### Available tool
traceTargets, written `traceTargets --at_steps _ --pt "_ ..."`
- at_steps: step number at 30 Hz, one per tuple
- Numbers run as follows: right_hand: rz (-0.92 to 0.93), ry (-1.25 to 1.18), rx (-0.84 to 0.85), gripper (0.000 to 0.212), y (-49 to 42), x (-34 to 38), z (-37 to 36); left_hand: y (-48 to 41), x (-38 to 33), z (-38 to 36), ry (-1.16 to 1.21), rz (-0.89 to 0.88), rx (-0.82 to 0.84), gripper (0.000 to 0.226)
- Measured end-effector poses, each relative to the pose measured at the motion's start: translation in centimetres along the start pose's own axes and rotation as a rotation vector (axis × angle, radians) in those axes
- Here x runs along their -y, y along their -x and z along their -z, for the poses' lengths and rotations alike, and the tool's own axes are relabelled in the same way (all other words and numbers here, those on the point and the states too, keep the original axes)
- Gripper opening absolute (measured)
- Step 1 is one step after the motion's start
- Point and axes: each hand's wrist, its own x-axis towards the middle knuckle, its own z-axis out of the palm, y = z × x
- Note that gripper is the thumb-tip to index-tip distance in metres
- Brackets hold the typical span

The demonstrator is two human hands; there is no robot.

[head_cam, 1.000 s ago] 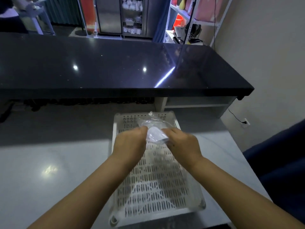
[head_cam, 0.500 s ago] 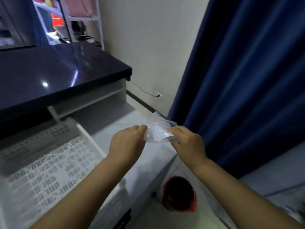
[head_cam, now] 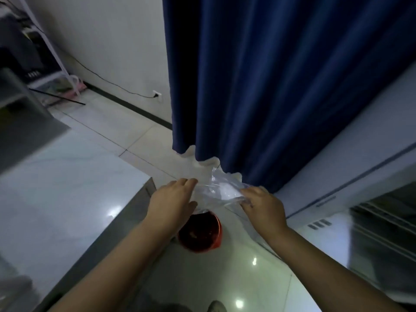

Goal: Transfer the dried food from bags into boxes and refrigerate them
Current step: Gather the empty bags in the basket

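A crumpled clear plastic bag (head_cam: 219,190) is held between both hands, above the floor. My left hand (head_cam: 172,199) touches its left side with fingers curled over the edge. My right hand (head_cam: 262,204) grips its right side. The bag looks empty, with a whitish patch inside. Directly below the hands stands a red bin (head_cam: 200,233) on the floor, partly hidden by my left wrist. No boxes or dried food are in view.
A white counter (head_cam: 67,192) ends at the left, its corner near my left hand. A dark blue curtain (head_cam: 270,86) hangs ahead. A white appliance (head_cam: 360,188) stands at the right. The tiled floor (head_cam: 236,278) lies below, and a shelf rack (head_cam: 51,70) at the far left.
The view has swung right, away from the perforated tray and black counter. Both hands carried the bag off the counter's edge, and it now hangs over the red bin.
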Motion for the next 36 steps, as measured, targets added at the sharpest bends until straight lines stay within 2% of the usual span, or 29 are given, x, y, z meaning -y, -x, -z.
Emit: traceTargets --at_steps 6,15,22,25,29,36 --pt "-0.025 0.079 0.181 0.019 -1.8 -5.1 -9.1 -2.2 1.7 -9.8 0.082 0.144 0.157 0.04" --pt "-0.101 0.154 0.341 0.015 -4.0 -9.7 -30.4 -5.2 8.5 -28.8 0.07 0.279 0.3 0.037" --pt "-0.08 0.267 0.315 0.041 -4.4 -13.0 -46.7 -4.1 13.9 -43.8 0.046 0.22 0.255 0.016" --pt "-0.014 0.295 0.325 0.039 -4.9 -14.6 -53.2 -4.2 15.5 -49.4 0.06 0.189 0.217 0.023" --pt "0.058 0.339 0.387 0.051 -5.9 -16.1 -59.6 -4.7 17.1 -55.5 -0.001 0.147 0.18 0.025" --pt "0.098 0.438 0.558 0.042 -7.2 -16.6 -66.5 -4.8 19.4 -61.4 -0.013 0.074 0.156 0.021"
